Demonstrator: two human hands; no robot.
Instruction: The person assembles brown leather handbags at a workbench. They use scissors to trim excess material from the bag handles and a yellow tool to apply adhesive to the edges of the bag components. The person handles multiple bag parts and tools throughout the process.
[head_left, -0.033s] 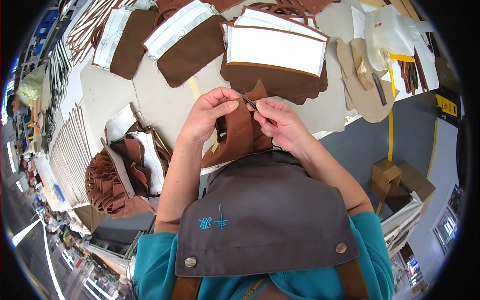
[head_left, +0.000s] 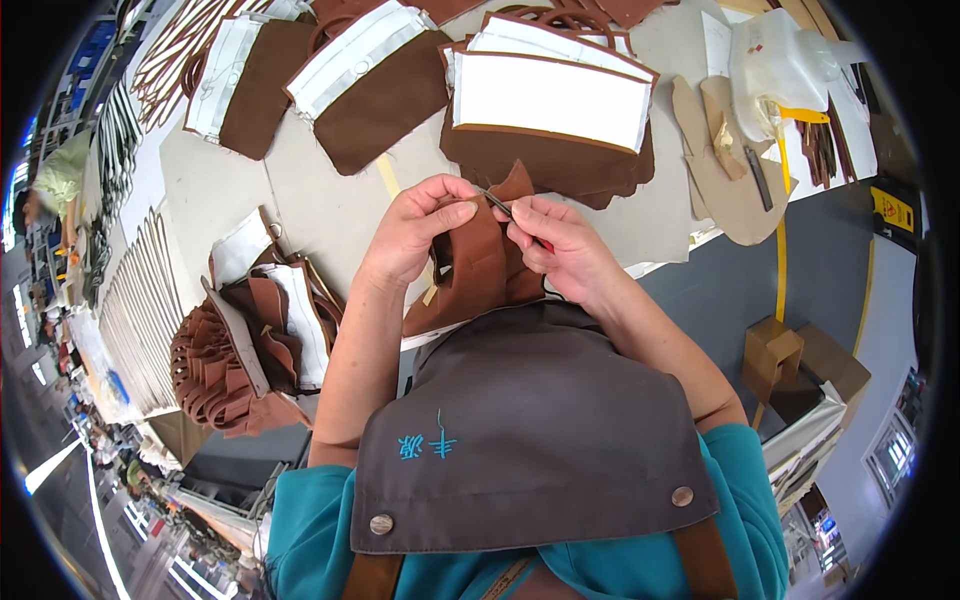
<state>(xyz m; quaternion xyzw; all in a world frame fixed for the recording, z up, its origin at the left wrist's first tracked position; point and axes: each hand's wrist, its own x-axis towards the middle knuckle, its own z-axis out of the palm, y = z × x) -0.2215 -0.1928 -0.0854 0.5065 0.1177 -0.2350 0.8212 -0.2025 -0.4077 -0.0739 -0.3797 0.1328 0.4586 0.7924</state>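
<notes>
My left hand point(head_left: 425, 228) pinches the top edge of a folded brown leather piece point(head_left: 478, 268), held just above the table's near edge in front of my grey apron. My right hand point(head_left: 560, 248) grips a thin dark tool point(head_left: 500, 207) with a red end. Its tip touches the leather's upper edge right beside my left thumb. The two hands are almost touching. The lower part of the leather piece hangs down between my wrists.
Stacks of brown pieces with white lining point(head_left: 550, 100) lie across the beige table point(head_left: 320, 215). A heap of brown cutouts point(head_left: 225, 365) sits at the left. A white plastic jug point(head_left: 780, 60) and beige patterns point(head_left: 735, 195) are at the right. A cardboard box point(head_left: 775, 350) stands on the floor.
</notes>
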